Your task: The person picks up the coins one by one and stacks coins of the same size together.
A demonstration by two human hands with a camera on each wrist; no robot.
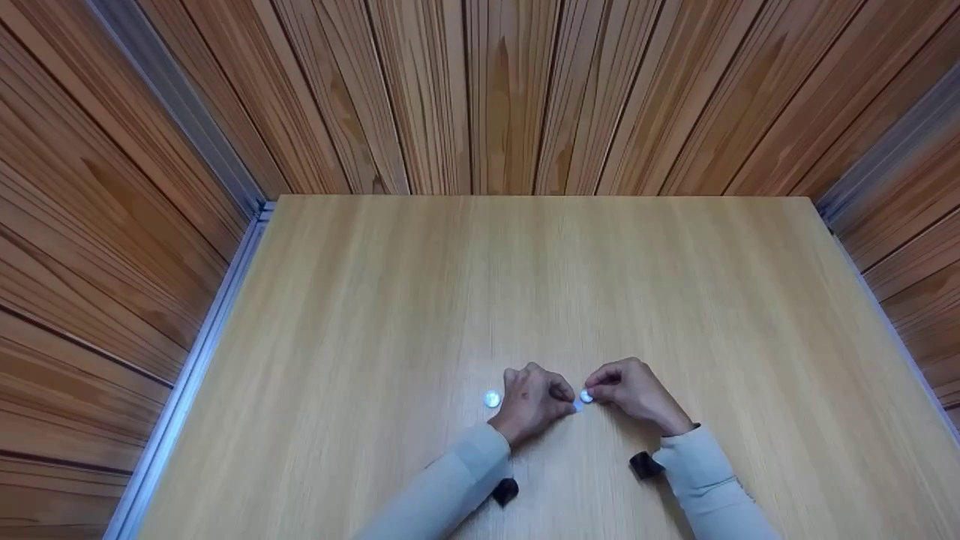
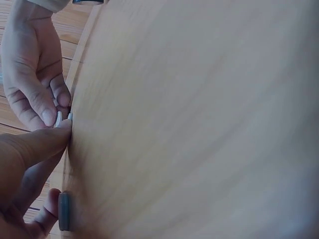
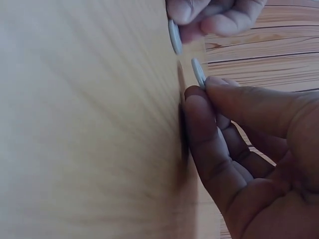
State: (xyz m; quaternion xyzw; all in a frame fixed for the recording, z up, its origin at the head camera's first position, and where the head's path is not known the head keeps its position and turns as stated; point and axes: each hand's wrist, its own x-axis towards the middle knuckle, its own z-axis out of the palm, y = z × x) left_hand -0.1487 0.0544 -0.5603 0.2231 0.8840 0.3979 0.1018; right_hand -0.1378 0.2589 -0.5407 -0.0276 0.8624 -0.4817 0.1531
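My right hand (image 1: 634,390) pinches a small thin white disc (image 3: 198,72) between thumb and fingertip, just above the table. My left hand (image 1: 532,401) pinches a second white disc (image 3: 174,37), low at the tabletop. These two discs are close together but apart, the right one slightly raised and tilted in the right wrist view. Left of my left hand lies a third round disc (image 1: 491,398), shiny and pale from above. In the left wrist view this disc (image 2: 64,211) shows edge-on and grey-green beside a curled finger.
The light wood table (image 1: 540,285) reaches back to a plank wall (image 1: 510,97). Metal rails (image 1: 196,360) run along its side. Small black blocks (image 1: 506,491) sit by both sleeves, one beside the right cuff (image 1: 679,446).
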